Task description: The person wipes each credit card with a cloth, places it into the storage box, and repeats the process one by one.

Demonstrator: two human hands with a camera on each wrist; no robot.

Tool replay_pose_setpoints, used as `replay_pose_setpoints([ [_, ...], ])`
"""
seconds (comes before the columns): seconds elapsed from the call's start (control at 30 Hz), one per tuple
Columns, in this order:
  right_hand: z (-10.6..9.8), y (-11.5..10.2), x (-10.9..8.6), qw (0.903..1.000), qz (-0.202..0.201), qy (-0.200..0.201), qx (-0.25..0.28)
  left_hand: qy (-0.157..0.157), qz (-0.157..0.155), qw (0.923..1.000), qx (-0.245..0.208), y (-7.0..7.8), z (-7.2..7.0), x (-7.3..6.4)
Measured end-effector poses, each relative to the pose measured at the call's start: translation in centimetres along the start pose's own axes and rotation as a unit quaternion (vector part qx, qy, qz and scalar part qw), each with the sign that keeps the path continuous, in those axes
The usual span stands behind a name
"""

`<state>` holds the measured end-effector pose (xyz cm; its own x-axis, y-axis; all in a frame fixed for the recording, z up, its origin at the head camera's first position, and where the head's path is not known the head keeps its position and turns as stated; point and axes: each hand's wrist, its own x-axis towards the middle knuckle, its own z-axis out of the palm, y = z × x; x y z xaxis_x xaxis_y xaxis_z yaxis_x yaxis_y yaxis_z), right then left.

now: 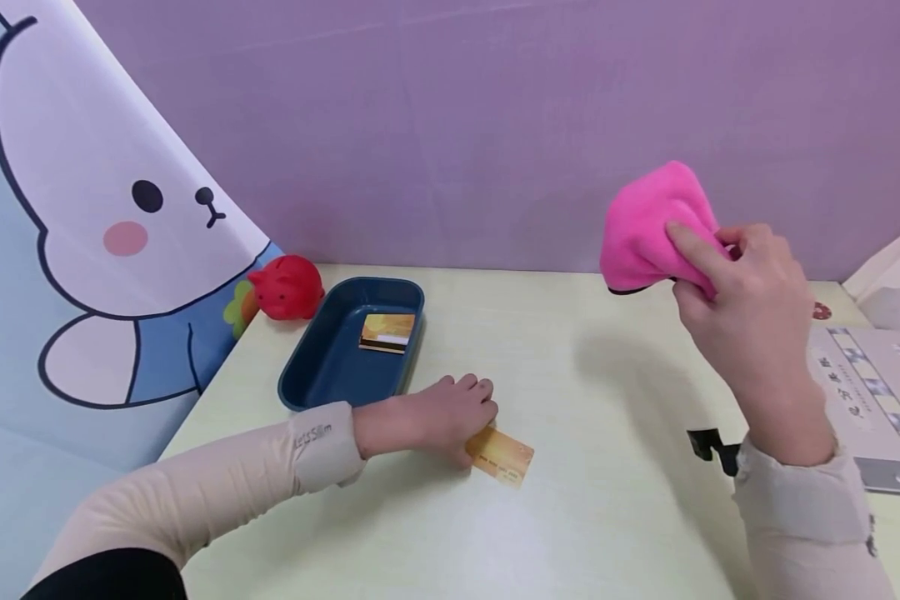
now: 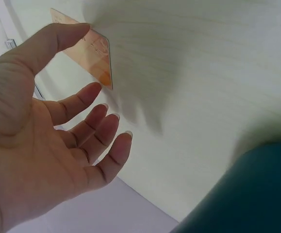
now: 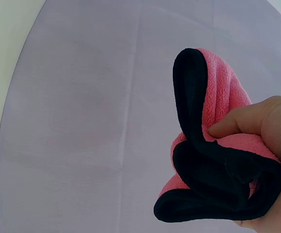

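Observation:
My left hand [image 1: 446, 417] is low over the table beside the blue tray, thumb and index finger at opposite edges of a gold bank card [image 1: 501, 456]. In the left wrist view the card [image 2: 89, 51] lies between those two fingertips, while the other fingers curve loosely, holding nothing. Whether the card touches the table cannot be told. Raised at the right, my right hand [image 1: 757, 325] grips a folded pink cloth [image 1: 656, 225]. Seen from the right wrist, the cloth [image 3: 223, 92] has black edging and hangs in folds, partly hidden by the hand.
A dark blue tray [image 1: 318, 367] stands left of centre, with gold cards [image 1: 387, 330] inside. Behind its left side sits a red piggy bank [image 1: 287, 287]. At right are a black object [image 1: 708, 442], partly behind the sleeve, and a grey-white printed box [image 1: 862, 400]. A purple backdrop [image 1: 457, 133] rises behind.

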<state>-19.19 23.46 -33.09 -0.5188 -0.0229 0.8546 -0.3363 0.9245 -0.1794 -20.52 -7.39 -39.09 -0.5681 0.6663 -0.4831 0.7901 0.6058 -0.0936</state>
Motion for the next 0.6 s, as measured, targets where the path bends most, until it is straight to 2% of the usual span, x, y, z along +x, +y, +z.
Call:
replay_pose_setpoints([
  [0.23, 0.5, -0.1, -0.2, 0.9996, 0.018, 0.017, 0.011, -0.021, 0.001, 0.9989, -0.042, -0.7, -0.1, 0.7],
  [0.37, 0.6, -0.1, -0.2, 0.9998, 0.016, 0.012, 0.008, -0.024, 0.0, 0.9974, -0.067, -1.0, -0.1, 0.8],
  [0.6, 0.5, -0.1, -0.1, 0.9999, 0.015, 0.007, 0.004, -0.035, 0.005, 0.9962, -0.079, -1.4, 0.0, 1.2],
])
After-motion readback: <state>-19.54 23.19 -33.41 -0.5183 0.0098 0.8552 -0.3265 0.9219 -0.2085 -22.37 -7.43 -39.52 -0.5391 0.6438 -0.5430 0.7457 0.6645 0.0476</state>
